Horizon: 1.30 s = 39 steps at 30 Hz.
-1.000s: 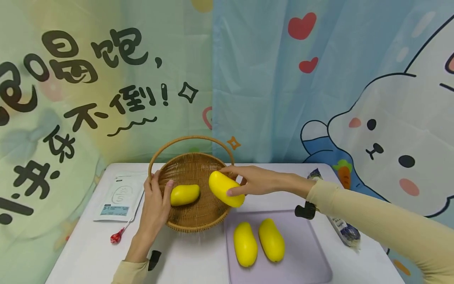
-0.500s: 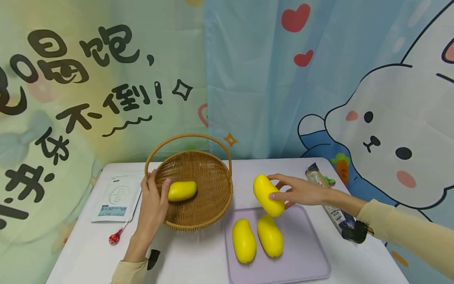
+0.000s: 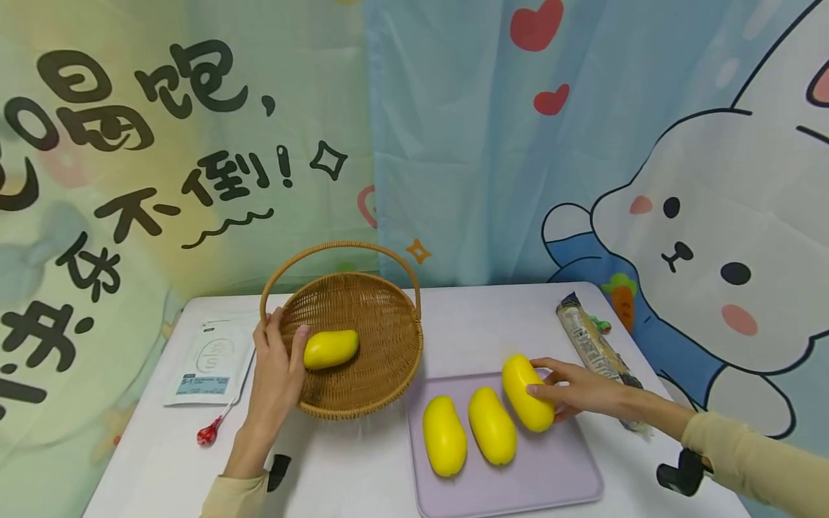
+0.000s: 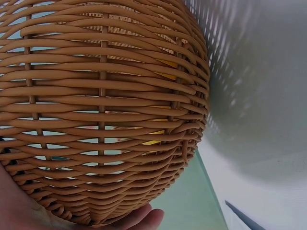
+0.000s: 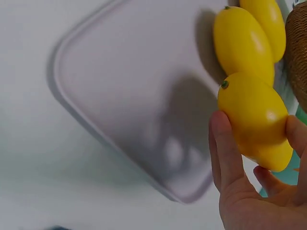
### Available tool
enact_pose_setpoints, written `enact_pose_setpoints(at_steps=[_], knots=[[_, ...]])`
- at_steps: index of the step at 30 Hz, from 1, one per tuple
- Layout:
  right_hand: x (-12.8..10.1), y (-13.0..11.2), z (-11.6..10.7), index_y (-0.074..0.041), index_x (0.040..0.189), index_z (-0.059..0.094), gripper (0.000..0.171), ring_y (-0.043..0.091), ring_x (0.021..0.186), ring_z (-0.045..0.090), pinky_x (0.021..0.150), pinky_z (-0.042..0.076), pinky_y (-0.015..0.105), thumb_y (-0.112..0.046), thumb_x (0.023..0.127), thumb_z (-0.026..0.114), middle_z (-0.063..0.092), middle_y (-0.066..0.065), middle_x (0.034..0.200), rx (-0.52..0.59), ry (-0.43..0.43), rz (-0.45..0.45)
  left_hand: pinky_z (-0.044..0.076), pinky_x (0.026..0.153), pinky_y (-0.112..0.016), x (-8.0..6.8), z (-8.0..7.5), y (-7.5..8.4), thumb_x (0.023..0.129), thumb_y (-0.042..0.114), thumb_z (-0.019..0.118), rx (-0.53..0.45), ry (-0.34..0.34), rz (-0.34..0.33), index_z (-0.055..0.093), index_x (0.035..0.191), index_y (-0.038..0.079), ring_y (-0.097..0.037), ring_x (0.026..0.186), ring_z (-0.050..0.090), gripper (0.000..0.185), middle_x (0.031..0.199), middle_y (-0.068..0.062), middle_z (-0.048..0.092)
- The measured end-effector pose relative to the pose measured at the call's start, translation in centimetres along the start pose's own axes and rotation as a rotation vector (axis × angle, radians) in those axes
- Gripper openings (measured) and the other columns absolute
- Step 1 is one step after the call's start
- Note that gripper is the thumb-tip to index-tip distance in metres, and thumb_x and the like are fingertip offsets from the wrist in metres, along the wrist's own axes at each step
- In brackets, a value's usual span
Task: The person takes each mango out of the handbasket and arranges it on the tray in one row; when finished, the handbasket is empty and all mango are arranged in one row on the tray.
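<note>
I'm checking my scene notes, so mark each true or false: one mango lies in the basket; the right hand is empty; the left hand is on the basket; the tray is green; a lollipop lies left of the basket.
1. One mango lies in the basket: true.
2. The right hand is empty: false, it holds a mango at the tray.
3. The left hand is on the basket: true.
4. The tray is green: false, it is pale lilac.
5. A lollipop lies left of the basket: true.

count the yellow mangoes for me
4: one in the basket at, two lying on the tray at and, one held over it by the right hand at.
</note>
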State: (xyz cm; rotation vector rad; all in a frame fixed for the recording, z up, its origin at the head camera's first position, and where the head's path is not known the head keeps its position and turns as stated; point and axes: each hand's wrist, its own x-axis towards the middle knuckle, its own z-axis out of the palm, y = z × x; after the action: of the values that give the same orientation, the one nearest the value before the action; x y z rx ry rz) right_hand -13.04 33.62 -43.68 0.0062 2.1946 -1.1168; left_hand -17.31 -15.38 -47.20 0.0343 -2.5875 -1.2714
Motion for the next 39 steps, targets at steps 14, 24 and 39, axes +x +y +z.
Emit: enact_pose_setpoints(at_steps=[14,24,39], knots=[[0.1,3.0,1.7,-0.004,0.161,0.020,0.077,0.028,0.097,0.063,0.089,0.059,0.047,-0.042,0.104,0.055,0.056,0.019,0.131,0.122,-0.092,0.061,0.032,0.116,-0.064,0.0,0.1,0.2,0.107,0.053,0.039,-0.008,0.000,-0.010,0.016,0.163,0.016,-0.047,0.145,0.035,0.071,0.166,-0.022,0.012],[0.3,3.1,1.9,-0.002,0.158,0.028,0.075,0.025,0.096,0.060,0.087,0.055,0.043,-0.043,0.102,0.058,0.062,0.015,0.124,0.045,-0.047,0.047,0.034,0.115,-0.064,0.0,0.1,0.2,0.107,0.053,0.039,-0.011,0.002,-0.007,0.016,0.163,0.016,-0.047,0.144,0.036,0.071,0.166,-0.023,0.012],[0.3,3.0,1.8,-0.001,0.153,0.037,0.075,0.023,0.098,0.060,0.084,0.058,0.042,-0.048,0.099,0.062,0.058,0.018,0.127,-0.047,0.011,0.072,0.035,0.114,-0.063,0.1,0.0,0.1,0.106,0.055,0.039,-0.008,0.004,-0.015,0.017,0.163,0.015,-0.047,0.143,0.038,0.073,0.165,-0.023,0.012]])
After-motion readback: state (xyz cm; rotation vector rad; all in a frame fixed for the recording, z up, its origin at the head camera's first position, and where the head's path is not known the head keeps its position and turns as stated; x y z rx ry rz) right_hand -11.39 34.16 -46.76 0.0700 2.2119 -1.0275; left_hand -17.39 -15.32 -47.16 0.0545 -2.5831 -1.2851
